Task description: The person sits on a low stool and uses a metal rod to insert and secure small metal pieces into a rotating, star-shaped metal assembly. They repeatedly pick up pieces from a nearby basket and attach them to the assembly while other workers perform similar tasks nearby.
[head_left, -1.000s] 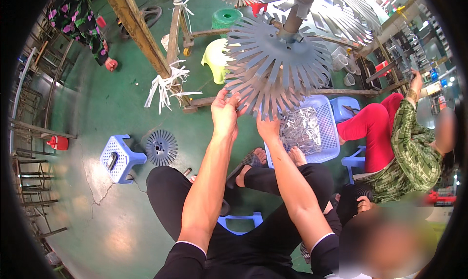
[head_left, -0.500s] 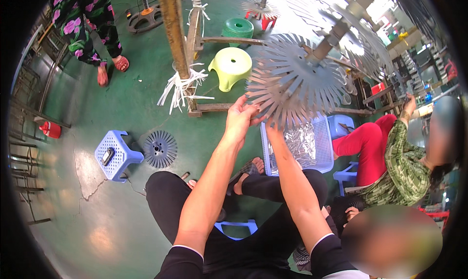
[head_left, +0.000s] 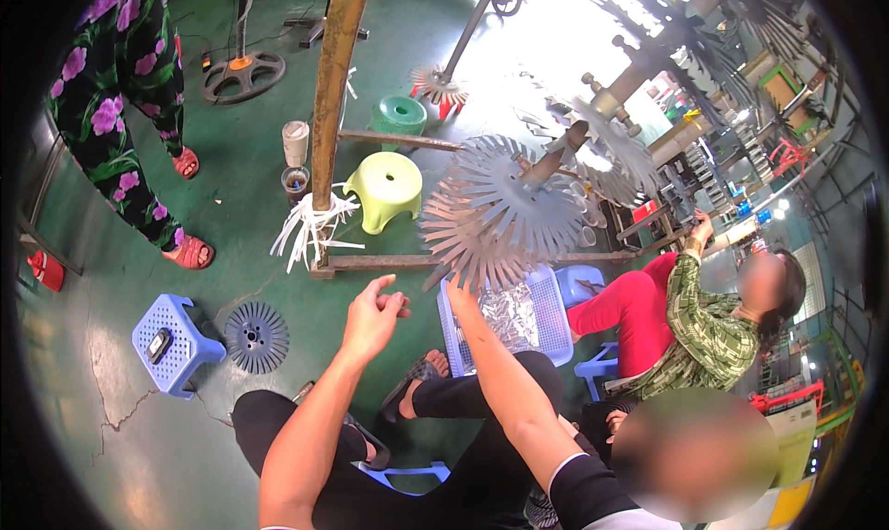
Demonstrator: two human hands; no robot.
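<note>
A large disc of grey metal blades (head_left: 495,197) hangs on a shaft in front of me, with more bladed discs behind it. My left hand (head_left: 373,322) is raised left of the disc and apart from it, its fingers loosely bent and apart, holding nothing visible. Close under the disc's lower blades is my right hand (head_left: 462,303), its fingers closed at a short grey metal strip (head_left: 434,276); the blades partly hide the fingertips. Below, a blue-violet plastic basket (head_left: 557,322) holds many small metal pieces (head_left: 509,312).
A rusty frame post (head_left: 335,95) with white strips tied round it stands ahead, near a yellow-green stool (head_left: 387,186). At left are a blue stool (head_left: 167,345) and a bladed disc (head_left: 256,336) on the floor. People sit at right; one in flowered trousers (head_left: 116,113) stands far left.
My left hand has come away from the disc, down and to the left. My right hand stays beneath the blades. The view has shifted, and the standing person's legs appear nearer.
</note>
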